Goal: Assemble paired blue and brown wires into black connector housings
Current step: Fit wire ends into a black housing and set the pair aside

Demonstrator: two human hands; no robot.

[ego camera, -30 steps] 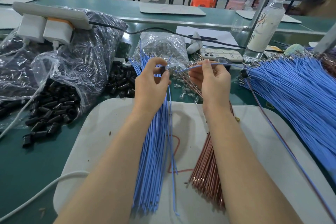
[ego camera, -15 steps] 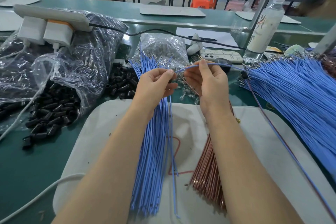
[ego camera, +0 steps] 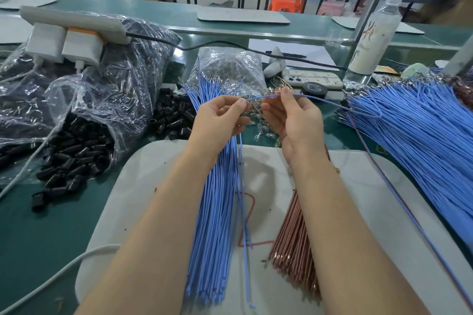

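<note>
— Hands?
— My left hand [ego camera: 220,120] and right hand [ego camera: 294,117] each pinch one blue wire [ego camera: 266,96], raised between them.
— Stock?
— On the white pad [ego camera: 371,199]: blue bundle [ego camera: 215,212], brown bundle [ego camera: 290,244]. To my left, black housings [ego camera: 76,156] spill from a bag [ego camera: 84,100].

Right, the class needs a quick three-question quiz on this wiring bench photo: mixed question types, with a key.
1. True or false: the brown wire bundle lies on the white mat.
2. Fill in: the single wire pinched by the right hand is coloured ___.
3. The black housings spill from a bag lying: A) left of the mat, B) right of it, C) on it.
Key: 1 true; 2 blue; 3 A.
</note>
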